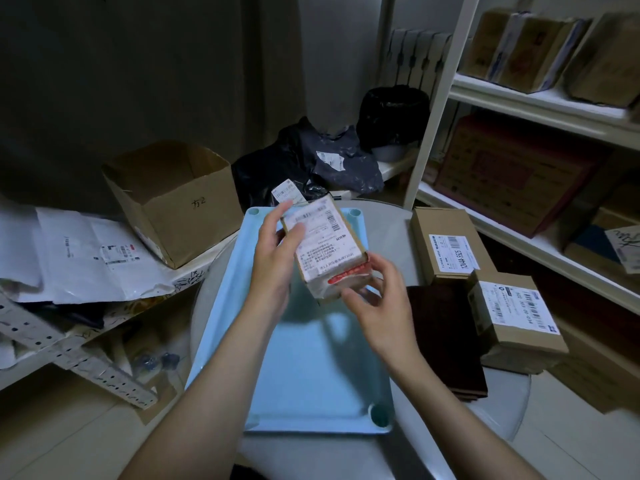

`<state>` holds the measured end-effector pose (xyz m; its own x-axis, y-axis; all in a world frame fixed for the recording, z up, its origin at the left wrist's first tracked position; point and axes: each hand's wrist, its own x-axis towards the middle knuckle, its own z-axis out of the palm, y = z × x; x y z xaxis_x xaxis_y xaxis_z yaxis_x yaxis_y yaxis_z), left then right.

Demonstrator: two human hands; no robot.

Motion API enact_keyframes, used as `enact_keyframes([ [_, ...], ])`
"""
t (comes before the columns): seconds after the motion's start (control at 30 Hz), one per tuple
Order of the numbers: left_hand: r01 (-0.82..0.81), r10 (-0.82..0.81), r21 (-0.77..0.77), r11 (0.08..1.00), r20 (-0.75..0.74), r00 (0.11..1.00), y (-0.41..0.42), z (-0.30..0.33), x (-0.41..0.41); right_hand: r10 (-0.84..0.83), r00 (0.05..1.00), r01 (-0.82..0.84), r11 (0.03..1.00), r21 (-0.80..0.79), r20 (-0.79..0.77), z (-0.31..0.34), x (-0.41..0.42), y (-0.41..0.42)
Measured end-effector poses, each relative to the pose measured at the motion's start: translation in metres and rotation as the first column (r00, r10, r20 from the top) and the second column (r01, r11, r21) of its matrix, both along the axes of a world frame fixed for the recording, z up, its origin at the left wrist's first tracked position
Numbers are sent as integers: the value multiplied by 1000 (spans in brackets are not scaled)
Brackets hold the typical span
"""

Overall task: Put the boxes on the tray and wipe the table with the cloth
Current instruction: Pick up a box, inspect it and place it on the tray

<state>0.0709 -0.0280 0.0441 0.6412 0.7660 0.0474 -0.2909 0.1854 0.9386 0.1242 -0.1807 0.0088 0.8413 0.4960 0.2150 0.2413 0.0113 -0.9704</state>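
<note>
A small box (pixel 325 251) with a shipping label is held in the air over the far half of the blue tray (pixel 304 375), tilted, its red-taped end toward the person. The left hand (pixel 273 251) grips its far left side, thumb across the label and fingers (pixel 282 211) curled behind. The right hand (pixel 377 296) holds the near end from below, its fingers (pixel 356 296) curled under the taped corner. Both hands are therefore closed on this one box.

This looks like the first step, loading boxes: the tray lies bare on the round table (pixel 502 389). Next, the box needs lowering flat onto the tray, best toward a corner to leave room for the others.

Two more boxes wait on the table to the right of the tray: a long box (pixel 446 244) farther off, and a squat box (pixel 516 317) nearer, just beside it. Between the tray and the squat box lies a dark brown cloth (pixel 446 337), folded flat, the squat box seemingly resting on its edge. Wiping can hardly start until those boxes are off the table.
</note>
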Motion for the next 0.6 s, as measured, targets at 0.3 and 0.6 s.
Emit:
enact_keyframes([
  [0.3,89,-87,11,996,-134,987,42,-15,92,-110,953,236,853,-466,282,-18,49,37],
  [0.6,96,22,258,962,-419,908,58,-28,85,49,954,146,789,-596,297,-20,61,33],
])
